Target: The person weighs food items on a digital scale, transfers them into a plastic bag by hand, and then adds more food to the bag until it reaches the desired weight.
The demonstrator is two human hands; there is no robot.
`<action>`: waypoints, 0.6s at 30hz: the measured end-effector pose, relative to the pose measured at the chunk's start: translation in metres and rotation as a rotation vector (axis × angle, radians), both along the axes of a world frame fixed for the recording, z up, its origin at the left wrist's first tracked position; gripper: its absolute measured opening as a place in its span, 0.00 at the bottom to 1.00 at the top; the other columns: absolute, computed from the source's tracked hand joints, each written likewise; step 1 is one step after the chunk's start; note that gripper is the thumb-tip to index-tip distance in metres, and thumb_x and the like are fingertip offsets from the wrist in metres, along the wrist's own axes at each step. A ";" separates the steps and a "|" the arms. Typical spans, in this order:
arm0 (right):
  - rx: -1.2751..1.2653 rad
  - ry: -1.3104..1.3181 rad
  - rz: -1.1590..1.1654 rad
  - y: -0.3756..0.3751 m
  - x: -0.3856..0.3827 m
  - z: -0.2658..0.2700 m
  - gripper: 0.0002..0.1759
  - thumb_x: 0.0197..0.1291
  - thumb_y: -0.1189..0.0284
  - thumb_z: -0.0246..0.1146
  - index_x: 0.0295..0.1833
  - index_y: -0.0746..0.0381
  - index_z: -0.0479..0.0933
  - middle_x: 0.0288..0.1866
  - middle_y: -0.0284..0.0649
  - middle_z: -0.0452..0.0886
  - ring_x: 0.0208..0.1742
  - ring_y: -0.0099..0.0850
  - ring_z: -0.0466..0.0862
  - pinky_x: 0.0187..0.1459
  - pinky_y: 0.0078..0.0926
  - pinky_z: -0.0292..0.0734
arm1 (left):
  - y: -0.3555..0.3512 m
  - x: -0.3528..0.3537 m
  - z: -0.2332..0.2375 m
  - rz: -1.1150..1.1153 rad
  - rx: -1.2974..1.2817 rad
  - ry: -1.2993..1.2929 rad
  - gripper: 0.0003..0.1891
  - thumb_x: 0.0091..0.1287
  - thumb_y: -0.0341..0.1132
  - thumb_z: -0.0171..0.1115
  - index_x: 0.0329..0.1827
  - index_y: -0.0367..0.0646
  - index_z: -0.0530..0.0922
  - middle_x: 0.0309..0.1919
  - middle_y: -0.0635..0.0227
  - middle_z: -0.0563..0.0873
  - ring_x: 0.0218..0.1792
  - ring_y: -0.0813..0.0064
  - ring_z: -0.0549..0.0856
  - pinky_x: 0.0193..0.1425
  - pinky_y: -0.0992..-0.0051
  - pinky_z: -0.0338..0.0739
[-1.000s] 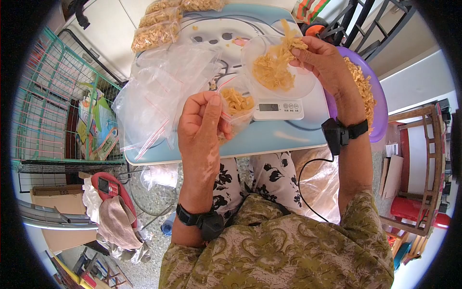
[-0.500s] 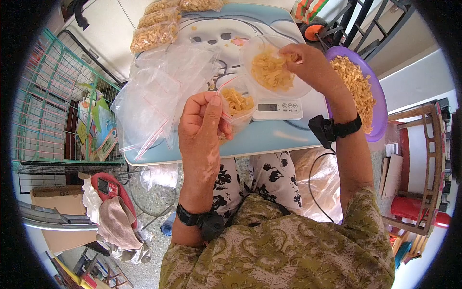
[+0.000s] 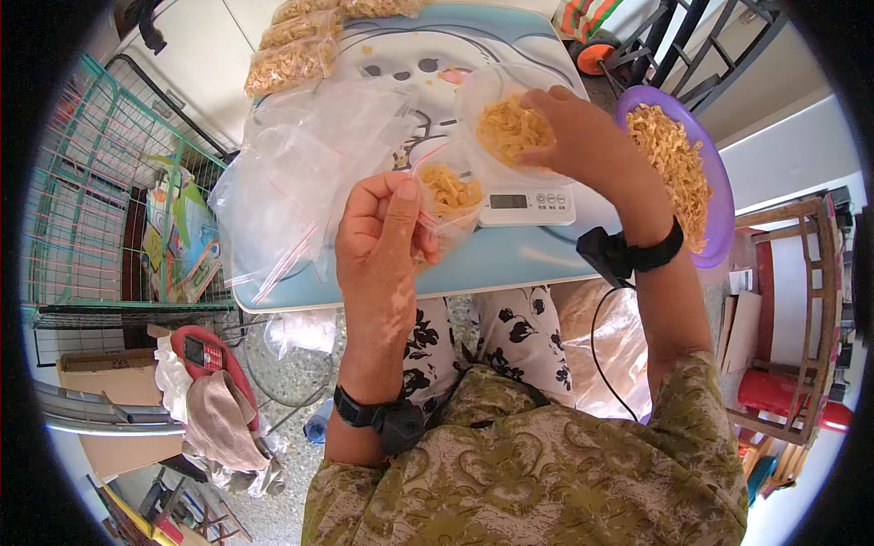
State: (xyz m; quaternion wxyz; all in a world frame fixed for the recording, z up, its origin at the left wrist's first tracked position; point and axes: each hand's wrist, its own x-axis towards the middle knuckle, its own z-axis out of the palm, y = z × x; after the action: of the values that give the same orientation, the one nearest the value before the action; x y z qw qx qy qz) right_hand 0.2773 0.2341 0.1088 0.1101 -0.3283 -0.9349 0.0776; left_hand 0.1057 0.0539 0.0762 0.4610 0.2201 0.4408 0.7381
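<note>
Pinches the red-striped mouth of a small clear bag (image 3: 452, 217) with the left hand (image 3: 382, 241) — thumb and fingers clamped tight on the plastic, fist raised over the near edge of the table (image 3: 510, 262). Holds that bag just left of the scale (image 3: 526, 207), partly filled with yellow strips (image 3: 446, 189). Wraps the right hand (image 3: 583, 136) round the near side of a clear bowl (image 3: 481, 91) loaded with more strips, fingers closed on its wall, just beyond the bag's mouth and above the back of the scale. Cannot tell whether the bowl rests on the scale or hangs just over it. Works with the hands apart, each clamped on its own thing, bag and bowl close together between them. Shows, right of the scale and past the right wrist, a purple basin (image 3: 717, 223) heaped with strips and overhanging the table's right edge. Shows a loose heap of empty bags (image 3: 300, 164) across the table's left half and a row of filled bags (image 3: 291, 59) at its far left corner. Shows black bands (image 3: 369, 411) on both wrists, a cable hanging from the right one — and a green wire rack (image 3: 100, 155) left of the table.
</note>
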 end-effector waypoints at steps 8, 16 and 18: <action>0.091 -0.104 -0.100 0.011 -0.019 -0.019 0.26 0.48 0.63 0.71 0.53 0.61 0.74 0.46 0.51 0.78 0.47 0.49 0.82 0.48 0.43 0.79 | 0.005 -0.003 0.000 0.005 -0.003 0.024 0.08 0.72 0.37 0.60 0.46 0.42 0.76 0.27 0.75 0.77 0.23 0.85 0.75 0.25 0.83 0.71; 0.162 0.088 0.014 0.021 -0.008 -0.022 0.13 0.50 0.70 0.66 0.42 0.62 0.79 0.36 0.48 0.82 0.41 0.49 0.83 0.44 0.44 0.78 | 0.004 -0.003 0.001 0.003 0.006 0.011 0.08 0.72 0.37 0.60 0.46 0.42 0.76 0.27 0.75 0.76 0.23 0.84 0.75 0.24 0.82 0.71; 0.141 0.145 0.018 0.022 0.000 -0.011 0.12 0.51 0.70 0.66 0.42 0.63 0.79 0.34 0.46 0.82 0.39 0.44 0.84 0.43 0.40 0.78 | 0.004 -0.004 0.000 0.001 0.010 0.004 0.08 0.72 0.37 0.60 0.46 0.42 0.76 0.27 0.75 0.76 0.23 0.84 0.75 0.24 0.82 0.71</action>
State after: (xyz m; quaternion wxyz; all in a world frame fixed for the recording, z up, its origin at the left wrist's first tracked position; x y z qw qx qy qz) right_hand 0.2776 0.2563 0.0974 0.1996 -0.3047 -0.9306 0.0364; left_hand 0.1018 0.0574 0.0763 0.4587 0.2235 0.4380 0.7401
